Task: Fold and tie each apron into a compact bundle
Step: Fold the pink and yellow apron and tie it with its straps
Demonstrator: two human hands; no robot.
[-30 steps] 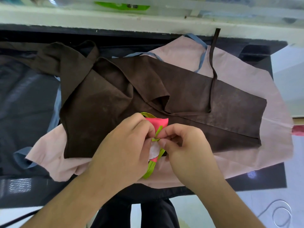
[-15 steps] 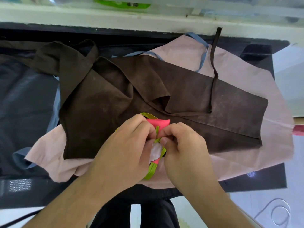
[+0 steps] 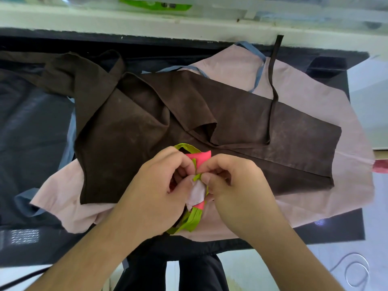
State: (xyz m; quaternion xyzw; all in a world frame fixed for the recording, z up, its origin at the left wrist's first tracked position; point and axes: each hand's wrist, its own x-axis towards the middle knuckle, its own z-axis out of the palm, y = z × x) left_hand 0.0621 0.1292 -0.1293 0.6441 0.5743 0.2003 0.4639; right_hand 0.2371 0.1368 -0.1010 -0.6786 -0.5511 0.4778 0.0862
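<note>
A small folded pink apron bundle (image 3: 201, 157) with lime-green straps (image 3: 190, 222) sits between my hands, over the spread aprons. My left hand (image 3: 153, 192) grips the bundle from the left, its fingers curled round it. My right hand (image 3: 235, 185) pinches a green strap against the bundle's right side. A white tag (image 3: 197, 193) shows between the thumbs. Under them lies a brown apron (image 3: 241, 122), spread loosely. Beneath that lies a pale pink apron (image 3: 327, 202) with blue-grey straps (image 3: 257, 74).
The aprons lie on a black table (image 3: 31, 143) against a white ledge (image 3: 126, 24). A thin brown strap (image 3: 274, 87) runs toward the ledge. A red object (image 3: 381, 166) pokes in at the right edge. A white cable (image 3: 354, 271) lies on the floor at lower right.
My hands have drawn closer together on the pink bundle, the right fingers working the green strap tighter. The brown and pale pink aprons have not moved.
</note>
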